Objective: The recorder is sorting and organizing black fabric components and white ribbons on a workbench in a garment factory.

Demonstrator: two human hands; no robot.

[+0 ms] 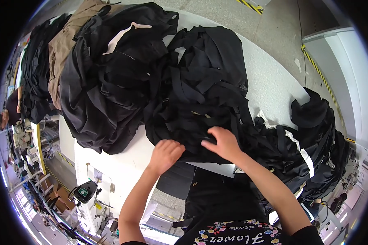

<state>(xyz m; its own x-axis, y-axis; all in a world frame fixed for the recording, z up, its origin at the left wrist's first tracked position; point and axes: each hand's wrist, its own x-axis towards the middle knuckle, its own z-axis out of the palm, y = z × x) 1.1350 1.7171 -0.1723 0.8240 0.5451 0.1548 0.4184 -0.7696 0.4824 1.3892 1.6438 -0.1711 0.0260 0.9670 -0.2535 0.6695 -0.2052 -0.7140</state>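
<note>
On the white table (274, 81), the central pile of black fabric strips (200, 94) has both hands at its near edge; the left hand (164, 154) rests curled on the hem, its grip not clear to me, and the right hand (221, 143) lies flat with fingers pinching a strip. The strips run mostly away from the person, tangled; a pull could likely drag neighbours off the table edge; the black garment heap (110, 81) lies left of the pile.

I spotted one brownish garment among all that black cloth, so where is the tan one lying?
In the head view, the tan garment lies at the upper left of the white table, far from both hands, wedged between two heaps of black fabric.
</note>
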